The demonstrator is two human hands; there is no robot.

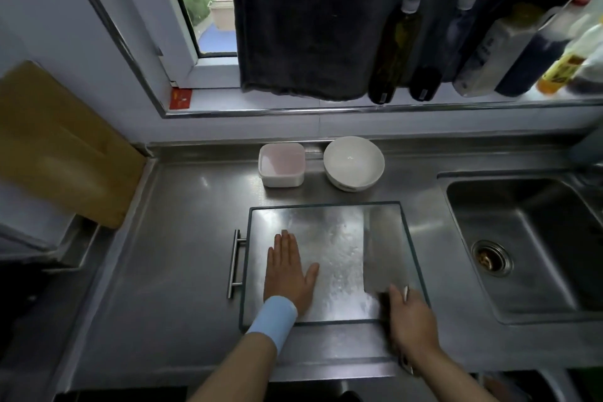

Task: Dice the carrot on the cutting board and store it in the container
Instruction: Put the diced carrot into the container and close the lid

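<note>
Counter [182, 238]: brushed stainless steel, running from a tiled wall corner on the left to the sink on the right.
Cutting board [336, 248]: a steel sheet with a dark rim, lying flat at the middle of the counter; its surface looks wet and streaked. A bar handle [234, 263] sits at its left edge.
Left hand [288, 277]: palm down on the left part of the board, fingers straight and together, thumb spread; a light blue wristband [274, 316] on the wrist.
Right hand [412, 316]: at the board's near right corner, fingers curled round the cleaver's handle; somewhat blurred.
Cleaver [385, 248]: broad blade lying flat on the right part of the board, tip away from the person.
Container [282, 165]: white, square, pale pink on top, behind the board by the back wall.
Bowl [354, 161]: white, just right of the container.
Sink [528, 238]: steel basin, round drain [491, 258].
Window sill [326, 101]: dark towel [310, 19] hanging, bottles [396, 42] in a row on the right.
Left wall: a brown board [62, 147] leaning.
</note>
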